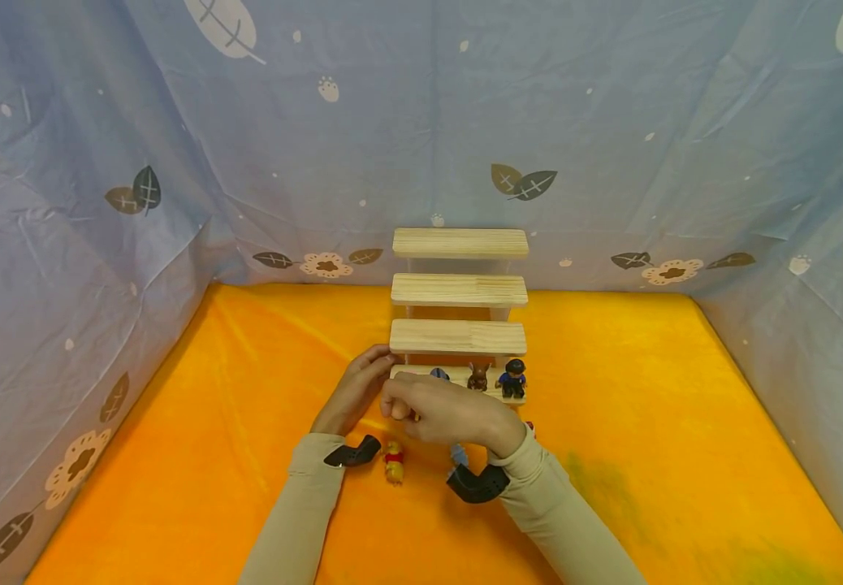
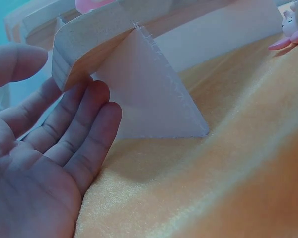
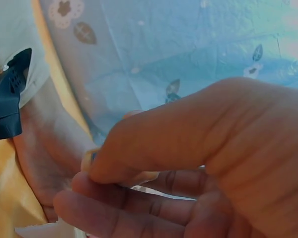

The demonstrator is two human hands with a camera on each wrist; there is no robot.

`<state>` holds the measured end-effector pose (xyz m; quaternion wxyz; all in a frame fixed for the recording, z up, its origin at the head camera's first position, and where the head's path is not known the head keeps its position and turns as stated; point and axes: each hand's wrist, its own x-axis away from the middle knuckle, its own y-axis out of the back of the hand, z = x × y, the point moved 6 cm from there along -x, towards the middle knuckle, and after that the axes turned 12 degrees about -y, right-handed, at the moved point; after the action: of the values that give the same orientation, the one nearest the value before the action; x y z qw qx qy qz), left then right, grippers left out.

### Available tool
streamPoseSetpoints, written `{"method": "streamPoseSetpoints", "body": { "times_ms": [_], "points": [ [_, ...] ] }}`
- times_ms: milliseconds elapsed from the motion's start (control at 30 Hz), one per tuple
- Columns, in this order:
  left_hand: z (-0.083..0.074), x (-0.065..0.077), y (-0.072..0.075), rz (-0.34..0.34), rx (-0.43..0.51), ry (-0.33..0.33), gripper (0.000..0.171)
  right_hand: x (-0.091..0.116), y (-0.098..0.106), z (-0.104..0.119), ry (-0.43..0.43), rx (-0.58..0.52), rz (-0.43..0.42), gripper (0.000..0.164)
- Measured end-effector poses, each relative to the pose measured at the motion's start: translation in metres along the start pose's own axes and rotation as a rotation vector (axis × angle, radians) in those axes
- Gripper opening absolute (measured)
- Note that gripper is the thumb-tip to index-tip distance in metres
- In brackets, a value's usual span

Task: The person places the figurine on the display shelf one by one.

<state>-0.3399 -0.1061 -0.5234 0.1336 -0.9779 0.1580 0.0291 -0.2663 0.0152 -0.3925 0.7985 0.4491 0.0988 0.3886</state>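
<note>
My left hand [image 1: 354,392] is at the left end of the lowest board of a stepped wooden shelf [image 1: 458,336]. Its fingertips touch the underside of the board end [image 2: 64,59] in the left wrist view, thumb apart from the wood. In front of that board, my right hand [image 1: 454,411] pinches a small pale-yellow figure [image 3: 88,159] between thumb and fingers; most of it is hidden. On the lowest board are a brown figure [image 1: 478,377], a black-capped figure in blue [image 1: 513,379] and a blue-grey figure [image 1: 439,373]. A pink thing [image 2: 93,4] shows above the board's left end.
A yellow bear in a red shirt [image 1: 394,461] lies on the orange cloth [image 1: 261,463] between the forearms. Near the right wrist are a light blue figure [image 1: 459,455] and, partly covered, a red-and-white thing [image 1: 530,426]. Patterned grey-blue curtains [image 1: 363,138] enclose the back and sides.
</note>
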Motion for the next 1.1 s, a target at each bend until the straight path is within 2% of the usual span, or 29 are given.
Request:
{"method": "streamPoseSetpoints", "body": {
  "times_ms": [433,767,967,1100],
  "points": [
    [-0.001,0.000,0.000,0.003,0.004,0.002,0.025,0.006,0.011,0.002,0.035,-0.021,-0.104,0.023],
    [0.000,0.001,0.000,0.004,-0.015,0.016,0.029,0.008,0.012,0.002,0.019,0.006,-0.108,0.033],
    [-0.001,0.001,0.000,0.012,-0.016,0.005,0.028,0.007,0.018,0.001,-0.043,-0.013,-0.158,0.024],
    [-0.001,0.001,0.000,0.009,-0.021,0.003,0.030,0.007,0.022,0.000,-0.033,-0.040,-0.234,0.015]
  ]
}}
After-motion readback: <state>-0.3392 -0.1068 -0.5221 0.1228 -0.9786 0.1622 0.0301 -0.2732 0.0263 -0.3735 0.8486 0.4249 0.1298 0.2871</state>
